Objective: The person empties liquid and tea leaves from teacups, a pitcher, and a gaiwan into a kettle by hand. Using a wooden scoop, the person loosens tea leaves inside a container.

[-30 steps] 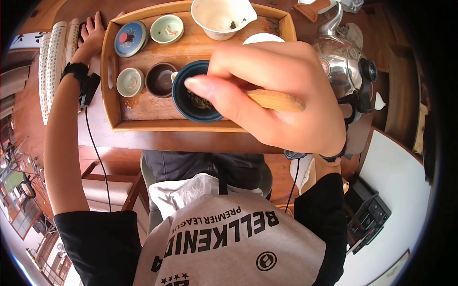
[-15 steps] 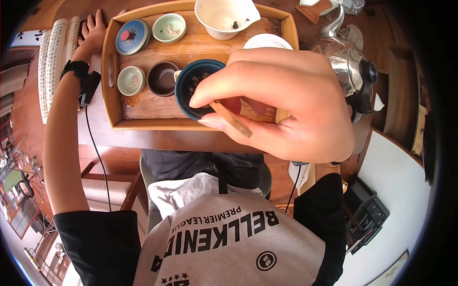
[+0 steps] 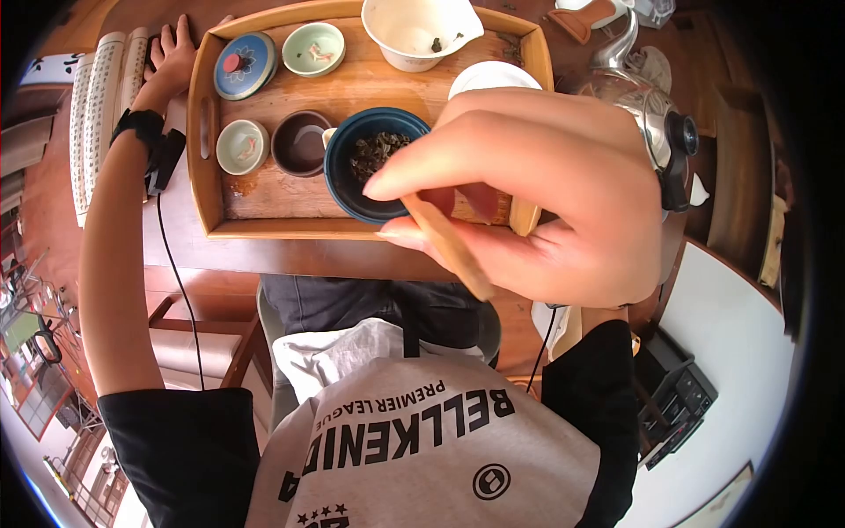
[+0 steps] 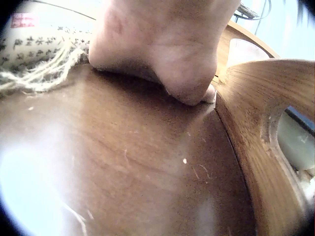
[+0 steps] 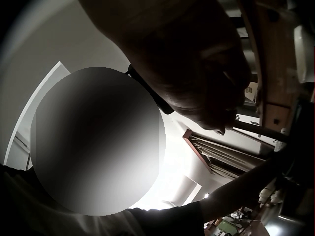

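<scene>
My right hand [image 3: 554,194] pinches a slim wooden stick [image 3: 451,251] between thumb and fingertips, over the near right rim of a dark blue bowl [image 3: 339,189]. The stick's rounded end points toward my body; its other end is hidden by the fingers. Dry tea leaves [image 3: 377,151] lie inside the bowl. In the dim right wrist view, the stick [image 5: 258,130] sticks out of the same hand [image 5: 197,69]. My left hand [image 3: 172,60] rests on the table with fingers spread, just left of the wooden tray [image 3: 290,231]. Close up, the left wrist view shows that hand [image 4: 167,49] beside the tray's handle wall.
On the tray stand two pale green cups [image 3: 313,49] [image 3: 242,148], a brown cup [image 3: 299,145], a blue lid [image 3: 245,66] and a white pouring bowl [image 3: 414,35] with a few leaves. A steel kettle [image 3: 647,106] is at right, a bamboo scroll [image 3: 101,123] at left.
My right hand has shifted right and toward me, turning so the stick's visible end swings from pointing right to pointing toward my body. More leaves show in the bowl. The left hand stays put.
</scene>
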`<action>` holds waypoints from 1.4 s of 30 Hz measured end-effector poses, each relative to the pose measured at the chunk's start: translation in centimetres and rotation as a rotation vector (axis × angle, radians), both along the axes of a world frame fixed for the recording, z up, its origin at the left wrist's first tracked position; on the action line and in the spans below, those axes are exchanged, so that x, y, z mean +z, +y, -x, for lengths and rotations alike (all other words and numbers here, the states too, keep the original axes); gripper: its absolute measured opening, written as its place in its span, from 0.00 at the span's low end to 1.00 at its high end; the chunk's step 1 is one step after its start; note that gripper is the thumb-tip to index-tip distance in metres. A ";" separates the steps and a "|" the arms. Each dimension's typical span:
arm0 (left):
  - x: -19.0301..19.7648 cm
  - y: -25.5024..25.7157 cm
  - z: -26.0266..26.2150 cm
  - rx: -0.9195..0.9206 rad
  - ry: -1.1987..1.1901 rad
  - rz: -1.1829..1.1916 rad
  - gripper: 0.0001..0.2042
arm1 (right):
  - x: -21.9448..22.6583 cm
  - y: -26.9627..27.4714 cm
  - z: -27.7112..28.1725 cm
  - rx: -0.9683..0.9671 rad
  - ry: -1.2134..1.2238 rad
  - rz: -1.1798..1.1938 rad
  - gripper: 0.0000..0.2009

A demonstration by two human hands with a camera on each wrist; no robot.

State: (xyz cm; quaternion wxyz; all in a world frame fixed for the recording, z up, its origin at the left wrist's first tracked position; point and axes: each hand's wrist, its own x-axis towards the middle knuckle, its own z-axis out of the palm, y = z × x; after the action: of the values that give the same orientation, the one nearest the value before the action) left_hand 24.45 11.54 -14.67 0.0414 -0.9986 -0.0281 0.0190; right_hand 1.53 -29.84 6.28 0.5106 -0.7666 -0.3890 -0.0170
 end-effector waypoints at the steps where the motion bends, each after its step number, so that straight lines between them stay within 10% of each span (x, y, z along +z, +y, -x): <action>1: 0.0 -0.1 0.0 0.002 0.004 -0.018 0.41 | 0.1 0.0 0.0 0.001 -0.002 -0.001 0.14; 42: 0.0 -0.2 -0.1 0.001 -0.014 -0.037 0.42 | 3.2 0.9 3.6 -0.172 -0.107 0.068 0.16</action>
State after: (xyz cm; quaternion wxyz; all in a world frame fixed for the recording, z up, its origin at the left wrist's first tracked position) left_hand 24.53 11.37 -14.66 0.0595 -0.9977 -0.0294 0.0115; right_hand -2.03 -28.89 9.48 0.4594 -0.8121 -0.3487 -0.0886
